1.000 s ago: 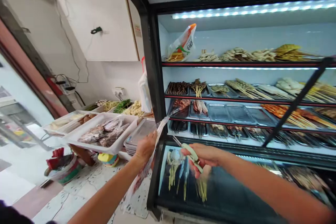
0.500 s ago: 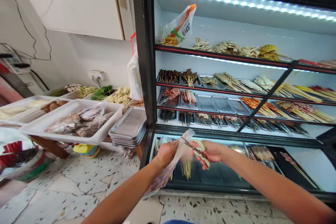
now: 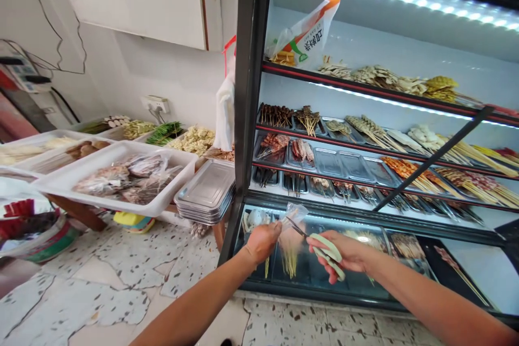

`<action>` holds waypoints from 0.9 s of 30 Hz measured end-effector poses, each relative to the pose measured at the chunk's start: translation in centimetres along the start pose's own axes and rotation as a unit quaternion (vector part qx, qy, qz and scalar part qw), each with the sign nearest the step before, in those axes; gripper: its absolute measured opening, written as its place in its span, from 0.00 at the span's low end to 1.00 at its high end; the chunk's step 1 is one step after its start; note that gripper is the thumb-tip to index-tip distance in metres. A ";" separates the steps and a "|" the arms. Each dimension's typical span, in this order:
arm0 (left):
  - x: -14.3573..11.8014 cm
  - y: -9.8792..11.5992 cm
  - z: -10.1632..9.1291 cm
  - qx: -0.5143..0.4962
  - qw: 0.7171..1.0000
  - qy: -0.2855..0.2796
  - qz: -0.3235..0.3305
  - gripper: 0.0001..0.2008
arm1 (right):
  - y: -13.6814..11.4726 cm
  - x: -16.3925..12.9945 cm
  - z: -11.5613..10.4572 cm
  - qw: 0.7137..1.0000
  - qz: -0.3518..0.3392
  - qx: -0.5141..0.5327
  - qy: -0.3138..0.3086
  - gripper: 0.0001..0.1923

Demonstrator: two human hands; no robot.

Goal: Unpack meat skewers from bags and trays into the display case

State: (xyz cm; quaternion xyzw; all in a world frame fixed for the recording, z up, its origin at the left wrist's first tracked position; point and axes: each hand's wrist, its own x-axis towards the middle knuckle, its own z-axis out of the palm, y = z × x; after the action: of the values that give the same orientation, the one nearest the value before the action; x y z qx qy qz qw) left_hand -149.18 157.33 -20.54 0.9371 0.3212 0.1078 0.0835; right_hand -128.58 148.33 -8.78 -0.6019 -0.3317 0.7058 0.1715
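My left hand (image 3: 263,240) is closed on the gathered top of a clear plastic bag (image 3: 297,211). The bag's mouth sticks out past my fingertips, and its lower part is hidden behind my hand and forearm. Pale-green-handled scissors (image 3: 331,251) are in my right hand (image 3: 344,251), fingers wrapped through the handles. Their dark blades point up and left and meet the plastic just beside my left fingers. Whether the blades cut through it I cannot tell. Both hands are in front of the lower glass section (image 3: 316,275) of a display fridge, where skewers show.
Fridge shelves (image 3: 365,86) carry trays of meat and vegetable skewers. Left of the fridge sits a stack of metal trays (image 3: 206,186), beside a white tub (image 3: 150,205) of bagged food. A bucket (image 3: 57,240) stands at far left on the speckled floor (image 3: 105,286).
The view has turned, so the fridge appears farther right. The bag's meat-filled lower part, seen earlier below my left hand, is now out of sight. The scissors remain at the bag's top.
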 end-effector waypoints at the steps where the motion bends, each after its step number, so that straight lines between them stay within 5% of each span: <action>1: -0.2 -0.2 0.0 -0.005 1.000 -0.006 -0.002 0.20 | 0.0 0.0 -0.2 1.000 -0.007 0.001 0.010 0.18; 11: -0.7 0.2 -0.5 -0.014 0.998 -0.065 -0.014 0.22 | -1.2 -0.6 -0.6 0.999 0.029 -0.042 0.003 0.21; 19: -0.5 0.2 -0.5 0.021 0.998 -0.059 0.005 0.22 | -0.8 -0.7 1.0 0.992 0.023 -0.101 0.074 0.20; 27: -1.7 0.2 -0.4 0.043 0.997 -0.059 0.015 0.23 | -0.4 -0.4 1.0 0.997 0.021 -0.070 0.020 0.23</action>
State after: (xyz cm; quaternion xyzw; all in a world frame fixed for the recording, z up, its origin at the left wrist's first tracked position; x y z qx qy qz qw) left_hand -150.43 156.18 -20.39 0.9493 0.3060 0.0394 0.0605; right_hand -129.50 148.09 -8.12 -0.6332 -0.3644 0.6721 0.1204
